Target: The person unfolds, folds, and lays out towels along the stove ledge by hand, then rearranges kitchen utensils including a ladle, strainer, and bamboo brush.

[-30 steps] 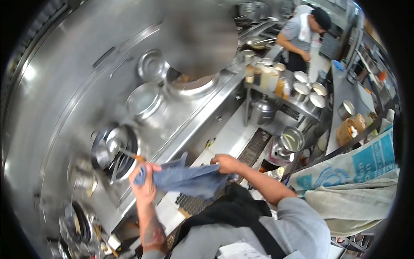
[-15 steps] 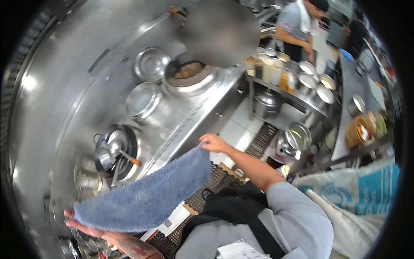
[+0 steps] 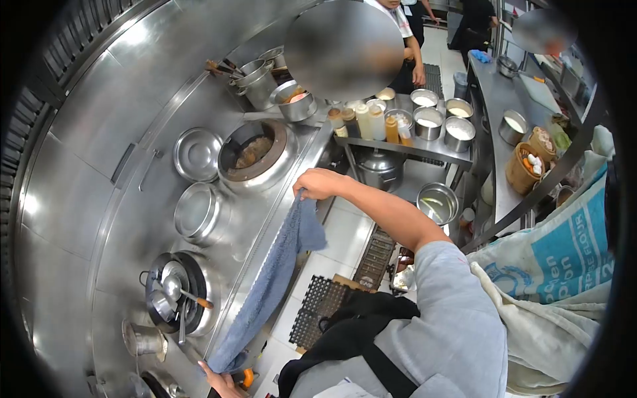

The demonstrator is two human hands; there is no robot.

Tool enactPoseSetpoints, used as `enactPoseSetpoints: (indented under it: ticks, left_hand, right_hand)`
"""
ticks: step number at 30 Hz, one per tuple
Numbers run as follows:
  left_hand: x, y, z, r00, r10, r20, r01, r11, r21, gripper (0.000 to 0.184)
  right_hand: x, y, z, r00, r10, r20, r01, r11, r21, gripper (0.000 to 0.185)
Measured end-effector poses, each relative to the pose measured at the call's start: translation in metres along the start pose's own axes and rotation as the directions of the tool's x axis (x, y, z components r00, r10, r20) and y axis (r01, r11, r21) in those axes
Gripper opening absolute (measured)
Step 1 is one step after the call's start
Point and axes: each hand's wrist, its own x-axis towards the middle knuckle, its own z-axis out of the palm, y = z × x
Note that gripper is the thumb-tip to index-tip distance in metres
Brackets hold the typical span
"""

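gripped one end of a long blue-grey fluffy cloth (image 3: 267, 292) in the right hand (image 3: 320, 184), beside the stainless-steel counter (image 3: 244, 222). ran its long axis along the counter's front edge toward the left hand (image 3: 224, 385), at the other end; could not tell whether closed or open.

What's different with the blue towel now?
The blue towel, bunched up, then spread wide, now stretches long and narrow. The right hand moved away from the left hand, forward along the counter. The orange-handled ladle stayed in the pan.
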Motion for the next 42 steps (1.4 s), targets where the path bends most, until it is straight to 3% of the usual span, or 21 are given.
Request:
enactPoseSetpoints:
  ticks: [2, 4, 6, 8, 10, 12, 13, 15, 17, 20, 21, 24, 29, 30, 34, 35, 36, 37, 39, 40, 42]
  left_hand:
    - [0.0, -0.01, -0.008, 0.991, -0.136, -0.01, 0.133, 0.979, -0.153, 0.07]
    - [-0.025, 0.004, -0.013, 0.963, 0.004, 0.268, -0.01, 1.0, 0.022, 0.06]
    - [-0.015, 0.023, -0.039, 0.96, -0.192, 0.202, 0.068, 0.865, 0.498, 0.045]
    - [-0.061, 0.096, 0.009, 0.985, -0.128, 0.112, 0.032, 0.786, 0.618, 0.048]
    - [-0.02, 0.108, -0.022, 0.925, 0.053, 0.377, -0.244, 0.843, 0.479, 0.036]
    - [0.021, 0.13, -0.033, 0.89, 0.124, 0.438, -0.118, 0.992, -0.041, 0.035]
    - [-0.002, 0.15, -0.003, 0.985, 0.031, 0.168, 0.025, 0.946, -0.322, 0.063]
    - [-0.01, 0.142, 0.002, 0.981, 0.086, 0.176, 0.003, 0.892, -0.452, 0.076]
    - [-0.052, 0.139, 0.038, 0.911, 0.251, 0.326, -0.022, 0.821, -0.57, 0.107]
    - [-0.048, 0.083, -0.03, 0.864, 0.072, 0.498, 0.042, 0.976, -0.213, 0.075]
    - [-0.063, 0.108, -0.003, 0.836, -0.123, 0.534, 0.098, 0.992, 0.075, 0.059]
    - [-0.043, 0.082, -0.036, 0.846, -0.331, 0.417, 0.371, 0.929, -0.016, 0.036]
    - [-0.018, 0.076, -0.045, 0.925, -0.13, 0.357, 0.221, 0.949, -0.226, 0.039]
    - [-0.029, 0.095, -0.039, 0.921, -0.036, 0.389, 0.156, 0.947, -0.282, 0.039]
    - [0.003, 0.118, -0.044, 0.933, 0.082, 0.352, -0.037, 0.99, -0.134, 0.033]
    - [0.018, 0.119, -0.044, 0.935, 0.082, 0.346, -0.093, 0.996, 0.015, 0.036]
    - [0.007, 0.14, -0.024, 0.888, 0.158, 0.432, -0.081, 0.978, -0.19, 0.041]
    - [0.006, 0.151, -0.013, 0.893, 0.154, 0.422, -0.06, 0.972, -0.229, 0.045]
    - [0.025, 0.148, -0.018, 0.896, 0.417, 0.155, -0.444, 0.81, 0.385, 0.049]
    - [0.034, 0.138, -0.012, 0.875, 0.4, 0.273, -0.444, 0.887, 0.124, 0.051]
    - [0.054, 0.116, -0.006, 0.9, 0.409, 0.154, -0.433, 0.88, 0.194, 0.053]
  right_hand:
    - [0.008, 0.008, -0.011, 0.998, 0.036, -0.042, -0.035, 0.999, 0.032, 0.028]
    - [0.005, 0.009, -0.038, 0.988, 0.112, -0.109, -0.117, 0.992, -0.039, 0.034]
    - [0.002, 0.013, -0.058, 0.963, 0.268, 0.009, -0.269, 0.962, 0.038, 0.028]
    - [0.008, 0.011, -0.084, 0.961, 0.23, 0.153, -0.258, 0.946, 0.198, 0.022]
    - [0.024, -0.03, -0.124, 0.956, 0.223, 0.192, -0.275, 0.911, 0.308, 0.025]
    - [0.056, -0.004, -0.143, 0.984, 0.117, 0.134, -0.175, 0.769, 0.614, 0.022]
    - [0.063, -0.027, -0.141, 0.991, 0.119, 0.063, -0.116, 0.515, 0.85, 0.025]
    - [0.054, -0.064, -0.114, 0.979, 0.172, 0.114, -0.133, 0.107, 0.985, 0.033]
    - [0.034, -0.031, -0.042, 0.957, 0.161, 0.241, -0.27, 0.194, 0.943, 0.038]
    - [0.014, -0.037, -0.003, 0.917, 0.159, 0.366, -0.394, 0.514, 0.762, 0.034]
    - [0.014, -0.037, -0.001, 0.892, 0.241, 0.382, -0.45, 0.413, 0.792, 0.03]
    - [0.013, -0.027, -0.013, 0.88, 0.299, 0.368, -0.464, 0.382, 0.799, 0.025]
    - [0.03, 0.014, -0.012, 0.921, 0.239, 0.309, -0.378, 0.348, 0.858, 0.019]
    - [0.035, 0.045, -0.027, 0.901, 0.356, 0.247, -0.414, 0.539, 0.734, 0.019]
    - [0.089, 0.041, -0.045, 0.975, 0.178, 0.129, -0.185, 0.348, 0.919, 0.056]
    - [0.091, 0.013, -0.047, 0.913, 0.403, 0.07, -0.338, 0.647, 0.684, 0.067]
    - [0.103, 0.007, -0.043, 0.935, 0.312, 0.171, -0.355, 0.842, 0.406, 0.074]
    - [0.11, 0.028, -0.025, 0.956, 0.242, 0.166, -0.292, 0.841, 0.455, 0.074]
    - [0.157, 0.108, 0.023, 0.996, 0.032, 0.083, -0.075, 0.799, 0.596, 0.062]
    - [0.151, 0.083, 0.015, 0.968, 0.033, 0.249, -0.211, 0.648, 0.732, 0.062]
    - [0.157, 0.122, 0.043, 0.933, 0.262, 0.245, -0.325, 0.327, 0.887, 0.058]
